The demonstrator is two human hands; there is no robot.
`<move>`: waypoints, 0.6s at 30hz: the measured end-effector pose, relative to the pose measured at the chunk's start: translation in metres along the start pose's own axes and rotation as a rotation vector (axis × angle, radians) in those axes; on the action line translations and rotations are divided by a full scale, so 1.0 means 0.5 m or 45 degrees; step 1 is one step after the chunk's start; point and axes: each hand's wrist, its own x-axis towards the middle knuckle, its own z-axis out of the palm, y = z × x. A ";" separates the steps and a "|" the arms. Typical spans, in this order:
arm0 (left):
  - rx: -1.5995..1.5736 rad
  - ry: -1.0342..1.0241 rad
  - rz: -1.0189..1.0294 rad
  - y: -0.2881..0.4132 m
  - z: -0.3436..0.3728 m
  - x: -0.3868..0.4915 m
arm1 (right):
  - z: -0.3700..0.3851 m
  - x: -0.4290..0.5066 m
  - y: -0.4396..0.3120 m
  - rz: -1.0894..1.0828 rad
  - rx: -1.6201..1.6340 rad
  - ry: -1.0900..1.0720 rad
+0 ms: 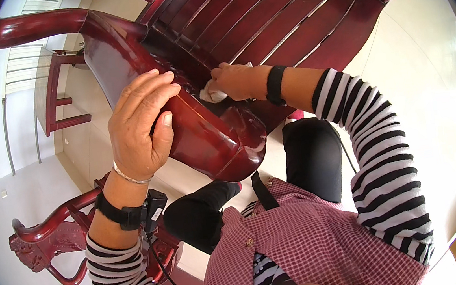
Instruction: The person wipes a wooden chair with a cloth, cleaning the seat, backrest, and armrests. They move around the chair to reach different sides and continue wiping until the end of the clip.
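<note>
A glossy dark red wooden armchair or bench with a slatted seat [272, 13] fills the upper middle. My left hand [139, 119] rests on its broad curved armrest [205, 132], fingers extended and side by side, with nothing seen in it. To the right, my right hand [237, 80] presses a crumpled whitish cloth [213, 94] into the corner where the inner side of the armrest meets the seat. The fingers partly cover the cloth. Dark carved openwork, partly hidden, lies between the two hands.
Another red carved wooden chair [56, 240] stands at the lower left, by the white wall [11, 220]. A red-framed table [52, 95] is at the upper left. A black cable [161, 261] runs from the device on my left wrist. Light floor tiles [430, 87] extend at right.
</note>
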 end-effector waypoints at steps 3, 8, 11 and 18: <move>-0.004 -0.046 -0.027 0.000 -0.002 -0.002 | -0.019 -0.001 0.010 -0.075 0.455 -0.092; -0.029 -0.032 -0.009 -0.007 0.000 -0.002 | -0.088 0.044 0.062 0.187 0.079 0.417; -0.041 -0.040 -0.001 -0.011 0.000 -0.001 | -0.100 0.072 0.077 0.292 0.085 0.424; -0.036 -0.051 -0.006 -0.012 -0.003 -0.001 | -0.080 0.110 0.044 0.227 -0.316 0.102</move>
